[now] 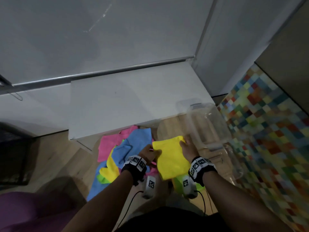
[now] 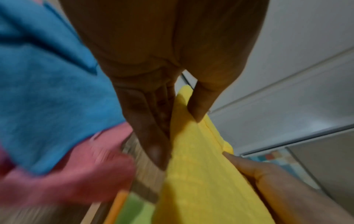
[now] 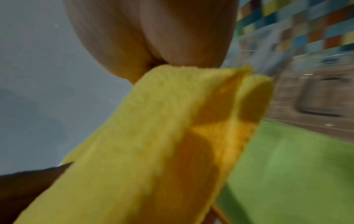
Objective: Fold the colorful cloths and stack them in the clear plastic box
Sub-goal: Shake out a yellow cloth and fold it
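A folded yellow cloth hangs between my two hands above the floor. My left hand pinches its left edge, thumb on one face and fingers on the other, as the left wrist view shows on the yellow cloth. My right hand grips the cloth's far right corner; in the right wrist view the yellow cloth folds over beneath the palm. The clear plastic box stands just right of my right hand. A green cloth lies under the yellow one.
A pile of loose cloths lies on the wooden floor to the left: blue, pink, another yellow. A white cabinet stands behind. A multicoloured checkered rug lies right of the box.
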Motion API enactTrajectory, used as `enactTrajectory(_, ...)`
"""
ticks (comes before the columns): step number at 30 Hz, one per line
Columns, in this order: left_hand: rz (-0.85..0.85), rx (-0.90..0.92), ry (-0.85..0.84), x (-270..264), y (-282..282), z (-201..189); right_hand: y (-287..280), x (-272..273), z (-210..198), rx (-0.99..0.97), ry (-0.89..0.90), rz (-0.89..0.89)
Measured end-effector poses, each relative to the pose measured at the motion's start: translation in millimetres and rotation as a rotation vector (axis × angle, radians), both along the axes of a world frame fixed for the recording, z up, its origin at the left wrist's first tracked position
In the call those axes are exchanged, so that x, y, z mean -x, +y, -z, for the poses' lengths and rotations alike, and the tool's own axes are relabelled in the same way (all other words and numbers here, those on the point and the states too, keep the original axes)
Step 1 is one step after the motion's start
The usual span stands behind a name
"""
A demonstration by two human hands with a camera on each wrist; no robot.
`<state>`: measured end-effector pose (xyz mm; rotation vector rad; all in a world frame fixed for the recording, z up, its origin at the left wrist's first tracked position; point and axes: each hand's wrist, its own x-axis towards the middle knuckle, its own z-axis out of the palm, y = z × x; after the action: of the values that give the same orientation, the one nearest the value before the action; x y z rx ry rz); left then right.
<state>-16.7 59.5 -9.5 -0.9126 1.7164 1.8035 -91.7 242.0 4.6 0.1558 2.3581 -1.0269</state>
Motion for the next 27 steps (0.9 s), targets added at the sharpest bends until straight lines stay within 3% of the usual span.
enactTrajectory(6,0.124,0.016,-0.116,-8.3,69.3,40.7,74.3,-12.6,37.1,-0.159,-0.100,0.032)
enactTrajectory(11,0.045,-0.051,-0.208,-16.8,103.1,68.8,113.3,-12.6,58.3,-0.214,-0.171,-0.063)
enactTrajectory(21,-0.086,0.155,-0.225,-15.4,116.9,109.2,123.8,-4.7,81.2,-0.205,-0.119,-0.095)
enactTrajectory(27,0.050,0.265,-0.251,-16.0,123.9,101.9,120.6,3.5,84.2,-0.174,-0.205,-0.152)
